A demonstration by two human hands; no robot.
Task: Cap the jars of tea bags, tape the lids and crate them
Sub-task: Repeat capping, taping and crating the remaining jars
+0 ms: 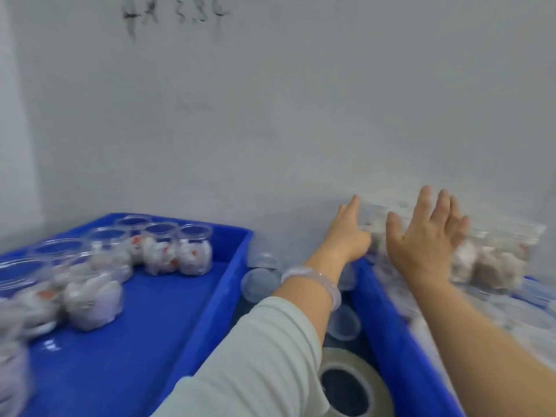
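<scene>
At the wall, far end of right crate [382, 311] | left hand [349, 233] and right hand [427, 245] flat, fingers straight, flanking blurred stacked jars [493, 260]; contact unclear | gap between crates: loose lids [258, 281], tape roll [346, 383] | left crate [234, 245]: uncapped jars [162, 248].

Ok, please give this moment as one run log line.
left hand: open, reaching far jars | right hand: open, at same jars | right crate: holds them | left crate: uncapped jars | tape roll: between crates, untouched
</scene>
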